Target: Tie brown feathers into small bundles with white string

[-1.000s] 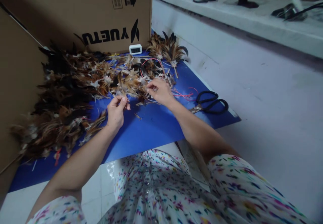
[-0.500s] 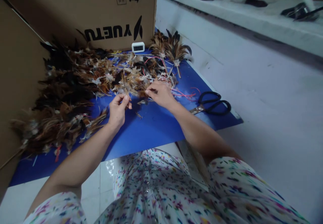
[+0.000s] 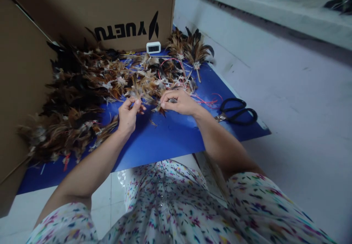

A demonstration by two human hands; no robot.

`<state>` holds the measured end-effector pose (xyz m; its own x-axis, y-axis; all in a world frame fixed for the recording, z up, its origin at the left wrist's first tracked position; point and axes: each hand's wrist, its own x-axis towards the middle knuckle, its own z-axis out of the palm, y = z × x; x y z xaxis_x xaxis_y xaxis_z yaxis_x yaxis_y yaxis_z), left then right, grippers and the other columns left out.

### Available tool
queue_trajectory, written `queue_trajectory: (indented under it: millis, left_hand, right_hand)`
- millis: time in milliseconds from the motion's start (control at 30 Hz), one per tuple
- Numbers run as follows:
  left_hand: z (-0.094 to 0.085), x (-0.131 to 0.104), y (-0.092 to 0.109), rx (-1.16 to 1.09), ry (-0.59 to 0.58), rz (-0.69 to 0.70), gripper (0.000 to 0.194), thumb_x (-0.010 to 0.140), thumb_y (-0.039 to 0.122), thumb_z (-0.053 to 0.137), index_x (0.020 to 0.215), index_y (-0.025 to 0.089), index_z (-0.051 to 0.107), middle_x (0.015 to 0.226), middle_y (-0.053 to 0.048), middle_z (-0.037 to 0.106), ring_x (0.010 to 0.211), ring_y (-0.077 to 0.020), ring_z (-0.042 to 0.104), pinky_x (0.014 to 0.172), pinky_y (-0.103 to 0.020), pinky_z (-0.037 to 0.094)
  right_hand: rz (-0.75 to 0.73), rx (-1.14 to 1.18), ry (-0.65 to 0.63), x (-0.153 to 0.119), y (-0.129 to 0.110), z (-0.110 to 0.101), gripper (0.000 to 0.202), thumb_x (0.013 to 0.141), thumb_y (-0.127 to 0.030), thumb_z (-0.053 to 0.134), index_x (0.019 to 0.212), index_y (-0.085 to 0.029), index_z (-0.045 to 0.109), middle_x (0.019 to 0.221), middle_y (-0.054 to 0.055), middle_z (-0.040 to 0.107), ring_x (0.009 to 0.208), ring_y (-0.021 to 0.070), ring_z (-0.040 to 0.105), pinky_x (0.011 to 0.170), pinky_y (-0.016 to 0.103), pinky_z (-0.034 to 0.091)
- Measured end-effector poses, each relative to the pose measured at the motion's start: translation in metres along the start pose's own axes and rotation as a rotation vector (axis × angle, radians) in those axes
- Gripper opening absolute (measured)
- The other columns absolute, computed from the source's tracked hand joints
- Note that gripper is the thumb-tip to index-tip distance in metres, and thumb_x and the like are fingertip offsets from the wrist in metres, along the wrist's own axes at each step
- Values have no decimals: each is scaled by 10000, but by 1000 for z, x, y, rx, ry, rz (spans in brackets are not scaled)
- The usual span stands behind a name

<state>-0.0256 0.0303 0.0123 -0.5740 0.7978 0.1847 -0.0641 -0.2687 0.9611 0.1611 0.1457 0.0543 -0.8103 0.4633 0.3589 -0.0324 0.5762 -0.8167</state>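
Note:
My left hand is closed in a pinch at the near edge of the feather heap. A pale brown feather tuft rises from its fingertips and blends into the pile behind. To the right, my right hand has thumb and fingers pressed together on a small dark-and-brown feather low over the blue mat. The two hands are a short gap apart. Brown and black feathers lie spread beyond them, many in bunches with whitish ends. Pink string trails out beside my right wrist.
Black-handled scissors lie on the mat's right side. A small white digital timer stands before a large cardboard box. Two feather bunches on sticks lie at the back right, by the white wall. Another feather mass covers the left.
My right hand has turned and come slightly nearer, and a feather now shows below its fingertips. My left hand keeps its pinch almost in place. The whole view has shifted slightly.

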Motion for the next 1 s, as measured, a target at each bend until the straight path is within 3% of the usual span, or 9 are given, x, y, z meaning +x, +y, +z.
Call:
queue_trajectory:
  millis: [100, 300, 533, 667, 833, 1000]
  left_hand:
    - [1, -2, 0, -19, -72, -72, 454, 599, 520, 883, 732, 171, 626, 959, -65, 737, 615, -119, 644, 504, -231, 487]
    - [3, -5, -1, -48, -133, -138, 462, 551, 510, 916, 715, 160, 662, 626, 6, 665, 561, -121, 649, 580, -254, 563]
    - [7, -11, 6, -82, -172, -231, 468, 515, 463, 941, 675, 149, 634, 596, 1, 690, 542, -103, 658, 599, -219, 570]
    - [10, -13, 9, -170, -156, -312, 465, 482, 417, 961, 656, 144, 627, 607, -3, 697, 542, -84, 649, 587, -187, 560]
    - [11, -14, 9, -219, -159, -338, 454, 486, 397, 962, 654, 144, 624, 604, 16, 675, 553, -72, 641, 607, -185, 564]
    - [11, -17, 8, -179, -217, -313, 442, 519, 413, 950, 679, 135, 647, 605, -3, 692, 547, -85, 652, 604, -194, 560]
  right_hand:
    - [37, 66, -17, 0, -1, -1, 184, 771, -299, 660, 621, -193, 652, 744, 25, 672, 758, 156, 608, 792, 321, 473]
    - [97, 160, 16, 1, 2, -1, 185, 729, -310, 689, 614, -167, 663, 696, 26, 673, 680, 128, 577, 700, 285, 456]
    - [136, 167, 82, 1, 6, 2, 194, 734, -315, 688, 638, -150, 654, 645, 7, 635, 605, 91, 509, 615, 260, 403]
    - [164, 224, 132, 2, 4, 12, 236, 732, -373, 725, 734, -156, 633, 647, -21, 599, 589, 79, 482, 573, 240, 387]
    - [191, 324, 50, 1, 7, 34, 416, 629, -439, 848, 851, -152, 645, 731, 3, 647, 671, 111, 576, 642, 259, 474]
    - [155, 287, 131, 0, 9, 47, 398, 736, -531, 763, 804, -148, 677, 735, 21, 664, 640, 108, 559, 625, 268, 462]
